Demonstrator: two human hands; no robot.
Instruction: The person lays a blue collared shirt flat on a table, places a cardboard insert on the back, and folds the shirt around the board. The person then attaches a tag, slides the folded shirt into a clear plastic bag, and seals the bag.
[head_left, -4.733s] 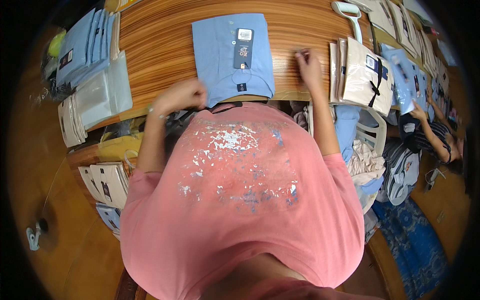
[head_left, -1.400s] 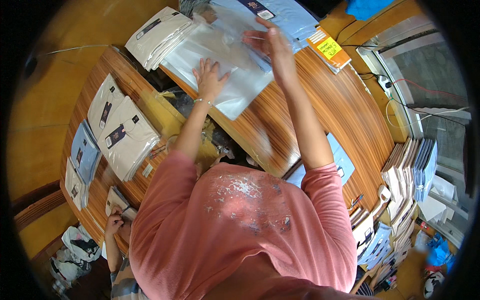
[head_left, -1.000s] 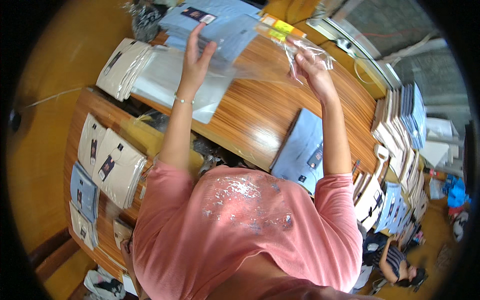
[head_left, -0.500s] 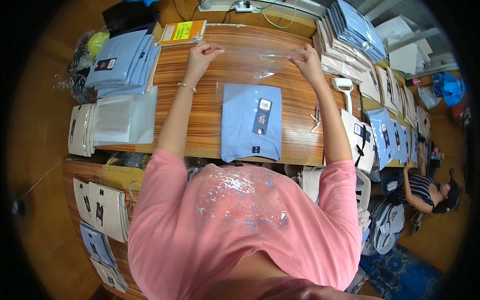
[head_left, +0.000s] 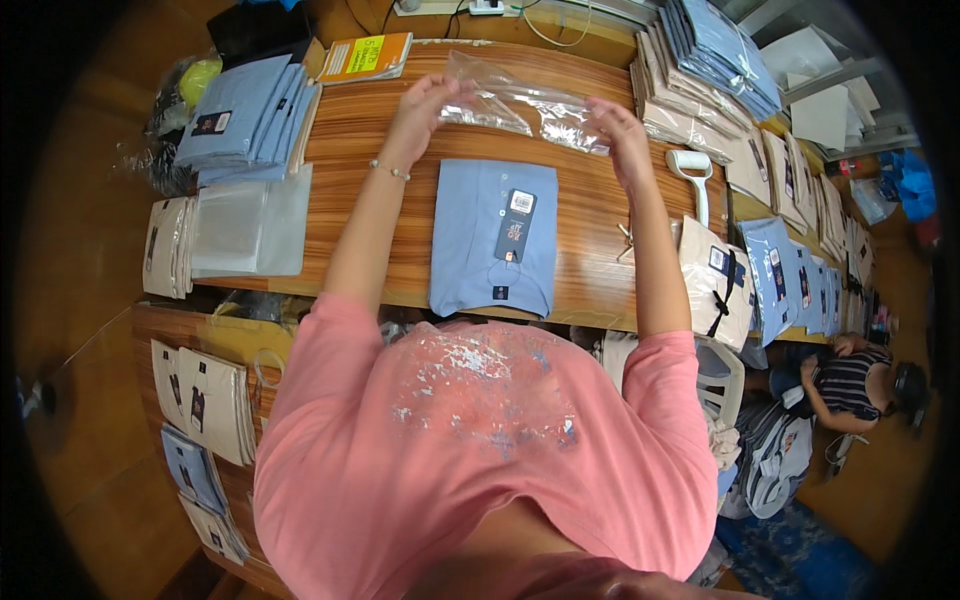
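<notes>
Clear plastic bag (head_left: 520, 100): one, held up over the far part of the table (head_left: 370, 160). Long axis runs left–right; crumpled, sagging a little in the middle. Which end is the opening: cannot tell.

Left hand (head_left: 425, 100): fingers pinched on the bag's left end. Right hand (head_left: 620, 135): fingers pinched on the bag's right end. Both arms stretched forward, one bracelet on the left wrist.

Folded blue shirt (head_left: 495, 235): one, flat on the table just near of the bag, between the two forearms. Long axis near–far, collar toward the far side, one dark tag lying on its chest.

Lint roller (head_left: 692, 175): one, white, just right of the shirt, handle pointing near.

Left of the shirt: a stack of clear bags (head_left: 250, 225), flat; beyond it a fanned pile of blue shirts (head_left: 245, 120), count unclear. One book with a yellow cover (head_left: 368, 55) at the far left edge.

Right side: piles of packed shirts (head_left: 720, 50), too many to count.

Another person (head_left: 850, 375) sits on the floor, low right, well apart.
</notes>
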